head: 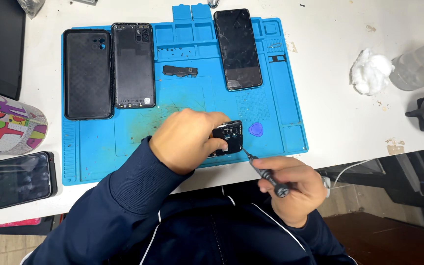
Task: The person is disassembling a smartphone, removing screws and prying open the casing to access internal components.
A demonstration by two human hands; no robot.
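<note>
Blue mat (290, 98): I see the phone case (88, 73), back cover (133, 65) and screen (237, 49) already laid out apart. Left hand (185, 140) clamps a small black part (229, 136) at the mat's near edge; right hand (290, 189) grips the screwdriver (261, 169), tip on it. Reassembly undone, I judge.

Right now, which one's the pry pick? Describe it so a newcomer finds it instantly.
Start at the blue repair mat on the white table. Go to its lower right part, just right of the small dark phone part that the left hand pins down. The pry pick is the small rounded violet-blue piece; its neighbours are black.
</note>
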